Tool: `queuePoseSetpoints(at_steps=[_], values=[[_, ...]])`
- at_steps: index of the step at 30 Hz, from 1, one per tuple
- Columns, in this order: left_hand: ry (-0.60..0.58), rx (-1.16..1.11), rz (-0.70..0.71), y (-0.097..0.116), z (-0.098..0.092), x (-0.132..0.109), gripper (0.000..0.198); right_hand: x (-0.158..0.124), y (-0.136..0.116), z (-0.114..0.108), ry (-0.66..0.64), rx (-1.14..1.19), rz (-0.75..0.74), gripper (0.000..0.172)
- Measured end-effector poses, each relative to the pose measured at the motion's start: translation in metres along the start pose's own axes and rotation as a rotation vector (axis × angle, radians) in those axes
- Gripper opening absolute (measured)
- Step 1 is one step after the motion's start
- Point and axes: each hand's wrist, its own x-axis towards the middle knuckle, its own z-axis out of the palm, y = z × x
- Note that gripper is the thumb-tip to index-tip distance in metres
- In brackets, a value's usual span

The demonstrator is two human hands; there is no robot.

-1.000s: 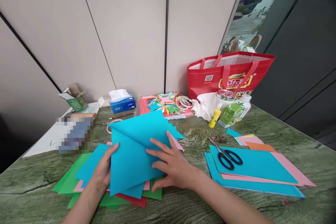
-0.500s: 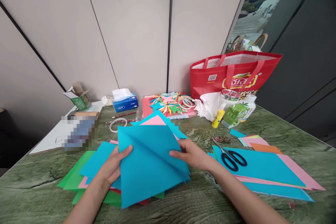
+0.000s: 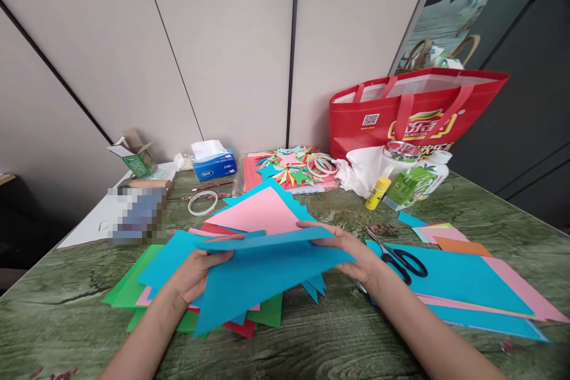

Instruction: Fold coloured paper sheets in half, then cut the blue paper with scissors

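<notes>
A sheet of blue paper (image 3: 267,273) is held up between both hands, its far edge bent over toward me. My left hand (image 3: 198,270) pinches the sheet's left side, thumb on top. Gripping the right side is my right hand (image 3: 342,249), some of its fingers behind the paper. Beneath lies a spread pile of coloured sheets, with a pink sheet (image 3: 262,208), green paper (image 3: 133,279) and more blue paper (image 3: 167,255) showing; the held sheet hides part of it. Black-handled scissors (image 3: 403,261) rest on another stack of blue and pink paper (image 3: 472,279) beyond my right hand.
Along the back stand a tissue box (image 3: 214,166), folded paper stars (image 3: 289,169), a yellow glue stick (image 3: 378,193), a green carton (image 3: 405,187) and a red bag (image 3: 409,107). A tape roll (image 3: 202,203) lies behind the pile. Small paper offcuts (image 3: 461,244) are at right.
The blue sheet has gone from nearly flat facing me to tilted, its far edge bent over. My right hand has moved right, and the pink sheet behind shows more.
</notes>
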Motion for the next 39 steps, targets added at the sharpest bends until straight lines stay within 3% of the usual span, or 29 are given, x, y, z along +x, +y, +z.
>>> queuePoseSetpoints(at_steps=[6, 9, 13, 15, 19, 26, 28, 33, 39], values=[[0.125, -0.040, 0.033, -0.004, -0.019, 0.009, 0.050, 0.002, 0.003, -0.004, 0.077, -0.164, -0.291, 0.050], [0.132, -0.067, 0.033, -0.003, -0.018, 0.009, 0.053, -0.002, -0.001, 0.001, 0.097, -0.295, -0.371, 0.055], [0.074, 0.076, 0.010, 0.000, -0.007, 0.002, 0.045, -0.001, -0.001, 0.004, 0.114, -0.408, -0.417, 0.024], [0.025, 0.137, 0.000, 0.000, -0.005, 0.000, 0.039, 0.000, 0.001, 0.005, 0.139, -0.423, -0.454, 0.017], [-0.108, 0.107, 0.029, -0.006, -0.008, 0.002, 0.048, 0.003, 0.007, 0.007, 0.290, -0.345, -0.459, 0.027], [-0.204, -0.081, 0.296, -0.002, 0.004, 0.002, 0.077, 0.006, 0.011, 0.010, 0.447, -0.164, -0.433, 0.029], [-0.221, -0.054, 0.340, -0.001, 0.007, 0.002, 0.075, 0.006, 0.012, 0.010, 0.499, -0.161, -0.469, 0.029], [-0.067, 0.050, 0.266, -0.003, 0.005, 0.009, 0.032, 0.006, 0.014, 0.012, 0.434, -0.210, -0.488, 0.027], [0.115, 0.119, 0.346, -0.007, 0.004, 0.012, 0.028, 0.004, 0.013, 0.014, 0.300, -0.189, -0.404, 0.024]])
